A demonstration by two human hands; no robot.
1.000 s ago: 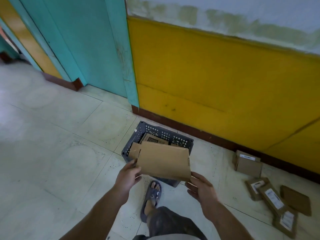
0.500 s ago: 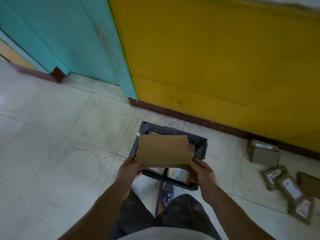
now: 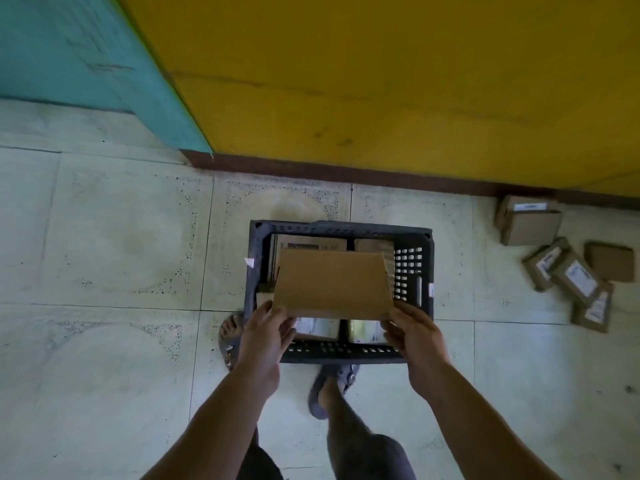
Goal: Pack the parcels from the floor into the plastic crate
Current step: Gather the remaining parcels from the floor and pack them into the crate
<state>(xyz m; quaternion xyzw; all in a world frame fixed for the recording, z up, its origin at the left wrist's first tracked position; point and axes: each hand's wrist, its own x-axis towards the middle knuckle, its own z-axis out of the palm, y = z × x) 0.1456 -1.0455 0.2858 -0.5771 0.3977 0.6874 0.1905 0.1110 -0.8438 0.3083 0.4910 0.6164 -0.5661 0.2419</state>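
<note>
A flat brown cardboard parcel [image 3: 332,284] hovers level over the dark plastic crate [image 3: 414,271] on the floor. My left hand [image 3: 265,336] grips the parcel's near left corner and my right hand [image 3: 414,336] grips its near right corner. Several parcels lie inside the crate beneath it, mostly hidden; two with white labels show at the near side. More parcels [image 3: 575,277] lie in a loose heap on the floor at the right, and a taller box [image 3: 530,221] stands by the wall.
A yellow wall [image 3: 381,81] with a brown skirting runs just behind the crate, and a teal door frame [image 3: 86,53] is at the left. My sandalled feet [image 3: 330,389] stand right at the crate's near edge. Pale floor tiles spread to the left.
I have stepped closer and now look straight down into the crate. The parcel has moved from the crate's near side to over its middle. Both hands hold it.
</note>
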